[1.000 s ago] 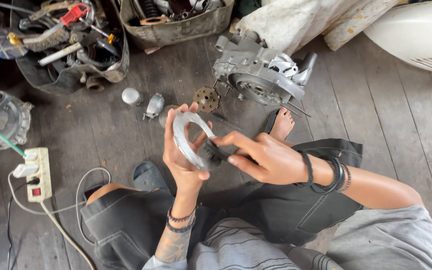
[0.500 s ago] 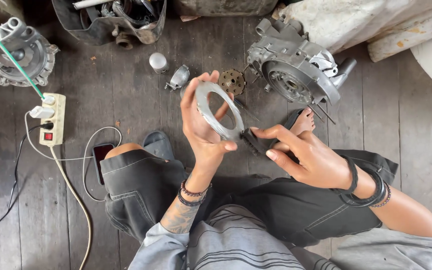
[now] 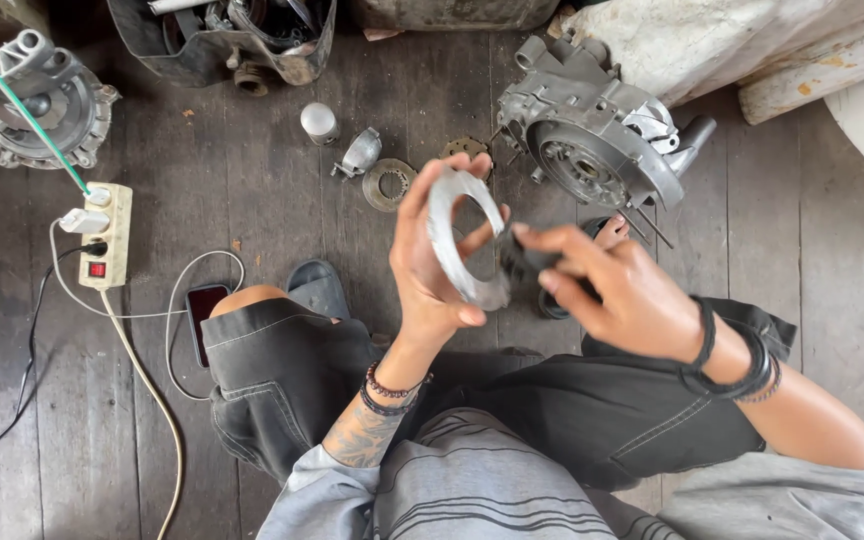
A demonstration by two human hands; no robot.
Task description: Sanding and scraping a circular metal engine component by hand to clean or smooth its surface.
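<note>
Holding a flat metal ring [image 3: 464,238] up over the lap, above the wooden floor [image 3: 272,200], left hand [image 3: 430,262] gripping it with fingers [image 3: 457,166] curling over the top edge and thumb pressing the bottom. Standing on edge, long axis running top to bottom, slightly tilted, open face turning toward the right. Right hand [image 3: 617,295] just beside it, fingers pinching a small dark piece [image 3: 517,262] close against the ring's rim. Engine casing [image 3: 592,150] lying beyond on the floor.
</note>
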